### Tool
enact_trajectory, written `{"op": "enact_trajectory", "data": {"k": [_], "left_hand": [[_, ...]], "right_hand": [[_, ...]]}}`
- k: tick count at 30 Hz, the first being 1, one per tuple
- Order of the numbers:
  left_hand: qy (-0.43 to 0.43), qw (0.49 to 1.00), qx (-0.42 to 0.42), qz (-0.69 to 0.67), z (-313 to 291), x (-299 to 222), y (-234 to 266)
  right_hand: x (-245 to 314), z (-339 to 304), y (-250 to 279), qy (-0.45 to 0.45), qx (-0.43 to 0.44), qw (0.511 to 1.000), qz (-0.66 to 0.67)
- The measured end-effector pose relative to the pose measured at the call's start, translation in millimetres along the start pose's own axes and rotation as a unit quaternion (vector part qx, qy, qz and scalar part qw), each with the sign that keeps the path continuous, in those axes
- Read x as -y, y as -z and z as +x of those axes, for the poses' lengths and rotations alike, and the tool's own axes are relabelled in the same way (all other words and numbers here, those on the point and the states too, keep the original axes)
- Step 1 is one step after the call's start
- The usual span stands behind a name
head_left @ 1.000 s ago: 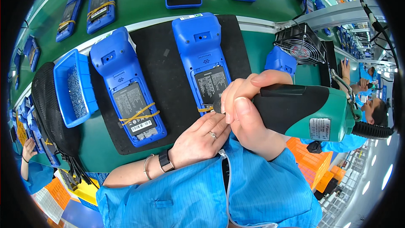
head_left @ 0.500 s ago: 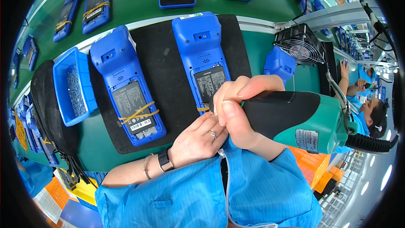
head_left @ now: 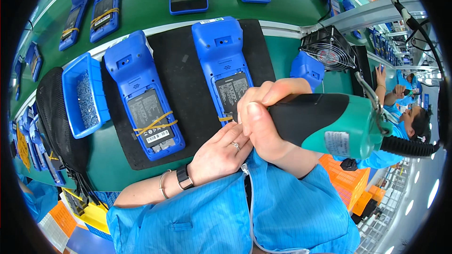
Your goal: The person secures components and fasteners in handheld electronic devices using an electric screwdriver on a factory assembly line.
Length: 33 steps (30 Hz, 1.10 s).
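My right hand (head_left: 268,117) is closed around the black grip of a green electric screwdriver (head_left: 362,127), held nearly level with its tip hidden behind my fingers. Tucked against it, my left hand (head_left: 221,153) has its fingers together at the lower end of a blue handheld terminal (head_left: 218,42). The left fingertips are covered, so what they pinch cannot be made out. This terminal lies back up, its black battery showing and a yellow rubber band across its lower part. A second blue terminal (head_left: 129,61) lies to its left, also back up, with a crossed rubber band over its battery.
Both terminals rest on a black mat (head_left: 181,66). To the left stand a blue bin (head_left: 102,101) of small screws and a black mesh bag (head_left: 61,113). A fan (head_left: 328,54) sits at the right. Several terminals lie on the green surface beyond the rail (head_left: 278,28). A co-worker (head_left: 408,122) is at far right.
The view has shifted slightly. The screwdriver's rear end has swung a little up and toward the left, while both hands stay at the lower end of the same terminal.
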<state>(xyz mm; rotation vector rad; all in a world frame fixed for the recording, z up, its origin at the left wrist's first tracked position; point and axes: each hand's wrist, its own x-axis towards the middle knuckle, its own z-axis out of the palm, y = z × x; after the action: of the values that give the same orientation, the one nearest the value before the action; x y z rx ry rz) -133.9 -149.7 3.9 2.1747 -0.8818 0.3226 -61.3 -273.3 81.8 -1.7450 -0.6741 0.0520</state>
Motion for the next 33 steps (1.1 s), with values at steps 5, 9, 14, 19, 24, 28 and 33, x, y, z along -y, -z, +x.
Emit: {"op": "enact_trajectory", "data": {"k": [5,9,14,19,24,28,33], "left_hand": [[0.004,1.0,0.019,0.013,0,0,1],[0.005,1.0,0.009,0.02,1,-1,0],[0.056,0.994,-0.064,-0.063,4,-1,1],[0.203,0.958,-0.134,-0.152,9,-4,11],[0.261,0.928,-0.165,-0.209,7,0,12],[0.294,0.907,-0.184,-0.241,6,3,10],[0.308,0.897,-0.174,-0.264,7,2,12]], "right_hand": [[-2,-1,-2,0.012,-0.056,0.994,0.096],[6,-7,-2,0.04,-0.127,0.982,0.137],[10,-12,9,0.133,-0.201,0.953,0.182],[12,-26,13,0.099,-0.234,0.948,0.193],[8,-41,8,0.04,-0.183,0.963,0.195],[2,-45,8,0.033,-0.118,0.976,0.178],[-3,-47,14,0.05,-0.077,0.979,0.184]]}}
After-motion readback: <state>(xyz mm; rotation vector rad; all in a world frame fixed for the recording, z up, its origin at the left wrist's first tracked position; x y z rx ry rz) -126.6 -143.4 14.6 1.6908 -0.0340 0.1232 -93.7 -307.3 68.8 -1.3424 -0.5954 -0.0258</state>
